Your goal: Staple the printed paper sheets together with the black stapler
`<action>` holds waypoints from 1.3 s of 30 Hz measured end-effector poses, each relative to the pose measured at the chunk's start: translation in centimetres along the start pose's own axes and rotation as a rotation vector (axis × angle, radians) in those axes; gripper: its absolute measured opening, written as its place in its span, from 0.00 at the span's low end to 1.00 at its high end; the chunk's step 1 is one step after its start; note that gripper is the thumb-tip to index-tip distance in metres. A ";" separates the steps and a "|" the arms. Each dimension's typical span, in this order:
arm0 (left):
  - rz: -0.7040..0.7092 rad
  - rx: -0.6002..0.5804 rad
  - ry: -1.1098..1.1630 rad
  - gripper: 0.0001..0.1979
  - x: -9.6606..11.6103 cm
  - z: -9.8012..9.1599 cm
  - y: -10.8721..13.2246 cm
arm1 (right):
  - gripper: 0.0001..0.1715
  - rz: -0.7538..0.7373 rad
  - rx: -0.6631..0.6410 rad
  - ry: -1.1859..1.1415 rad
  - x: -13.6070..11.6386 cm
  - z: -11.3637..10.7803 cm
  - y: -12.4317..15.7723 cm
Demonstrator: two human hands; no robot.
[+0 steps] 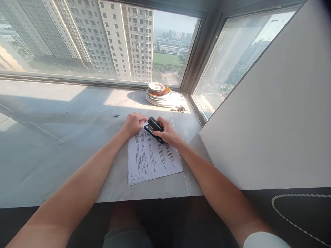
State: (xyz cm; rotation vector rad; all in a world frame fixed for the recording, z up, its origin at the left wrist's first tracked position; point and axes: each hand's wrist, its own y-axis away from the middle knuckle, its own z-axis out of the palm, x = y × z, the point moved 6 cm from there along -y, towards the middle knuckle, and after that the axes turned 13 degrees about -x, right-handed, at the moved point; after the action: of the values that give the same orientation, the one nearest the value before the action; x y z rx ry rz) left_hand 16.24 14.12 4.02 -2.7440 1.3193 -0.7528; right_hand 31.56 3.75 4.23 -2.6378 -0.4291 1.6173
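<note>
Printed white paper sheets [151, 160] lie on a pale stone windowsill [64, 144] in front of me. My right hand [168, 132] is closed around a black stapler [154, 128], which sits over the paper's far edge. My left hand [132, 124] rests with curled fingers on the top left corner of the paper, fingertips pinching it just beside the stapler.
A stack of patterned plates [159, 94] stands at the back of the sill by the window corner, with a small bunch of keys [178, 109] beside it. Two tiny dark bits [116, 115] lie left of my hands. A white wall [271, 113] rises at right.
</note>
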 end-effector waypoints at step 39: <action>-0.382 0.080 -0.001 0.17 -2.7 -0.4 0.6 | 0.23 -0.120 -0.372 -0.220 -0.1 1.3 -0.7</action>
State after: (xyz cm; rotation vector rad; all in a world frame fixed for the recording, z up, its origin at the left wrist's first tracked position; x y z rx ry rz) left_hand 14.19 15.82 3.09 -2.9625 0.7481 -0.7962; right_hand 30.24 4.23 3.78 -2.6111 -0.9638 1.9618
